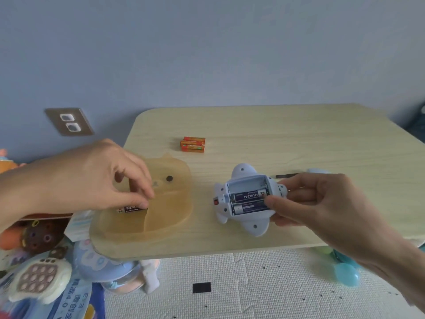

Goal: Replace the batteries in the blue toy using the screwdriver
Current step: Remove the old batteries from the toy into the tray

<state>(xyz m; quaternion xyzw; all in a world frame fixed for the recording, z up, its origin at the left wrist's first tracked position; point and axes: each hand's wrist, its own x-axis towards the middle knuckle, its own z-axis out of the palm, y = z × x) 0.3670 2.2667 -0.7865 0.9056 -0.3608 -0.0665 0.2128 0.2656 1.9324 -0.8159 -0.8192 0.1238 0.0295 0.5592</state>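
Pale blue wall and a light wooden desk (299,139) set the scene, with a white foam floor mat (253,284) below the desk's near edge. Near the middle of the desk, toward its near edge, the blue toy (245,217) lies belly up with its battery compartment open; two dark batteries (249,196) lie in the two nearer slots, side by side, and the farthest slot is bare. The right hand (322,201) steadies the toy from its right side, its grip closed on the body, the thumb resting at the ends of the seated batteries. The left hand (99,176) reaches over a translucent amber animal-shaped tray (170,203) at the desk's near left corner, fingertips pinched on a loose dark battery (131,208) just above the tray's floor. Three orange batteries (192,144) lie stacked together toward the far edge, well apart from the toy. Behind the right hand, a dark slender shaft (287,175) lies on the desk, probably the screwdriver, though blur leaves it uncertain. Assorted toys (39,275) crowd the floor beside the desk's left edge, and a wall socket (69,122) sits above them.
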